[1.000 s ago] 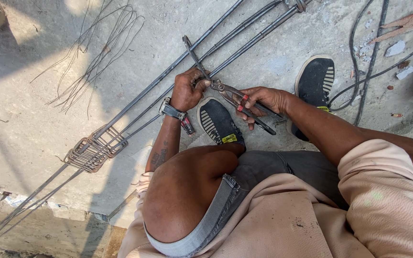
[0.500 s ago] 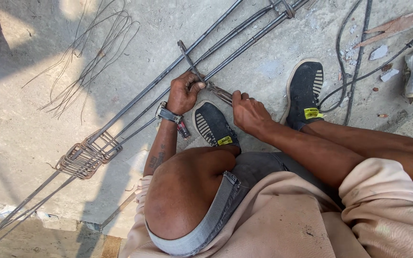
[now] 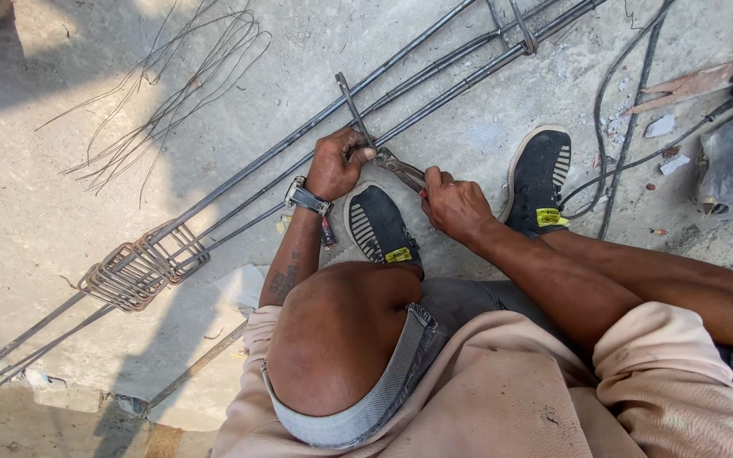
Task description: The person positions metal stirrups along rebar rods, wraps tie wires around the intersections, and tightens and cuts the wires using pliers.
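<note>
Head view, looking down at a crouching person on a concrete floor (image 3: 61,212). The left hand (image 3: 337,163) is closed around a stirrup (image 3: 351,102) where it crosses long steel rebars (image 3: 299,136). At its four o'clock, the right hand (image 3: 456,203) clasps the handles of pliers (image 3: 400,168), which seem to bite at the crossing. Stacked stirrups (image 3: 142,265) ring the bars at eight o'clock; loose wire (image 3: 171,93) lies at ten o'clock.

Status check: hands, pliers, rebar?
Left hand grips stirrup on rebar. Right hand closed on pliers at the tie point. Stirrup stack sits further down the bars.
</note>
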